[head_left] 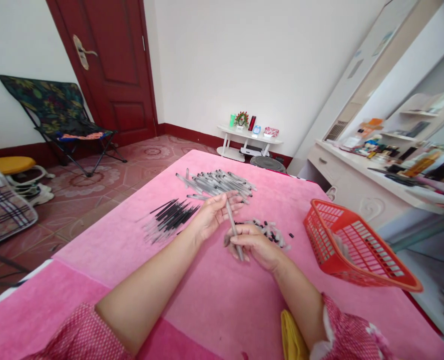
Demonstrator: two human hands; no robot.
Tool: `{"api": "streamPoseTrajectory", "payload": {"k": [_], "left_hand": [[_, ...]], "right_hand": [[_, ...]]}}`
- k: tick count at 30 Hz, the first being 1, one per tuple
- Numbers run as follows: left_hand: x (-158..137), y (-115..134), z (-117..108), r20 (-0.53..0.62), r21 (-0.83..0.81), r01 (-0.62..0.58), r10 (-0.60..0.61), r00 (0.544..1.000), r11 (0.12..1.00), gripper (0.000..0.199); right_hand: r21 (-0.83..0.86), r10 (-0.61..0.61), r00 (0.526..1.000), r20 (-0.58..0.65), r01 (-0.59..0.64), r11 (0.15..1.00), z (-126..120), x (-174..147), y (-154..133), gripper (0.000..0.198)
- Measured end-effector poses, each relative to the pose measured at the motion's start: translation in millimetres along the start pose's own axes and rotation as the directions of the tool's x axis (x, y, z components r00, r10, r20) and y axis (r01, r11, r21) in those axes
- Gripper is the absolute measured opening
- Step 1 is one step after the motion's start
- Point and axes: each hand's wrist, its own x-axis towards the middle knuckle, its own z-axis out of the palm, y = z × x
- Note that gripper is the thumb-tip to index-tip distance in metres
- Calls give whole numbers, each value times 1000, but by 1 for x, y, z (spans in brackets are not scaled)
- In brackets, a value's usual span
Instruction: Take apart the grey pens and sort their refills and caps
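Observation:
A slim greyish pen [231, 216] slants between my two hands above the pink cloth. My left hand [213, 214] pinches its upper end with thumb and fingers, the other fingers partly spread. Lower down, my right hand [257, 244] grips the same pen near its bottom end, which is blurred. Beyond my hands lies a heap of clear pen barrels [222, 182] with dark ends. Left of my left hand is a pile of thin black-and-clear ink refills [173, 219]. Small black and clear pen caps [274, 233] are scattered behind my right hand, which partly hides them.
A red plastic basket [372, 280] stands at the table's right, with some pale things inside. Yellow cloth [292, 335] lies by my right forearm. Past the pink-covered table [139, 250] are a dresser [351, 172], a low white shelf [225, 131] and a folding chair [52, 107].

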Motion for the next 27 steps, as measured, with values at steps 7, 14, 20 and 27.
{"api": "streamPoseTrajectory", "payload": {"k": [7,14,20,27], "left_hand": [[-5,-6,-10,144,24,114,-116,983,993,34],[-5,-10,-9,79,-5,90,-89,993,996,32],[-3,-9,1,-50,18,50,-50,998,999,33],[6,-5,-1,-325,-5,24,-25,945,1000,21]], "right_hand": [[106,-114,989,-89,124,987,5,-1,-5,26],[103,-115,990,-87,124,987,3,-2,-5,28],[-21,-91,983,-162,89,996,0,1,-7,28],[-648,-260,897,-357,-38,760,0,0,-12,29]]}}
